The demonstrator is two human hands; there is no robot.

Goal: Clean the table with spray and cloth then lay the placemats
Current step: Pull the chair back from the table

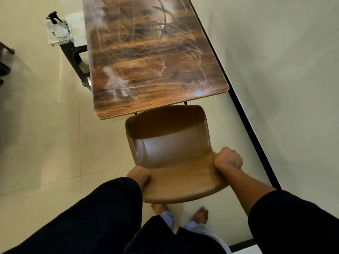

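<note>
Left hand (139,176): gripping the left edge of the chair back, fingers curled tight round the rim, knuckles facing up; a dark sleeve is covering the wrist.
Right hand (228,158): gripping the right edge of the chair back, fingers closed in a fist round the rim, forearm bare below a pushed-up dark sleeve.
Chair (170,154): a brown moulded seat, sitting at the near end of the table with its front edge tucked just under the tabletop and its back toward the person.
Table (152,52): a dark wood-grain top running from the chair to the far edge of view, alongside the wall on the right; its surface is showing pale smears and streaks, thickest at the near left and far right.
Spray bottle (56,24): lying in a small white basket, black trigger head pointing far left, well to the far left of the table.
Basket (58,40): white, wire-sided, resting on a pale stool just beside the table's far left edge.
Cloth and placemats: cannot tell where they are lying.
Feet (200,215): bare, standing on the pale tiled floor just behind the chair.
</note>
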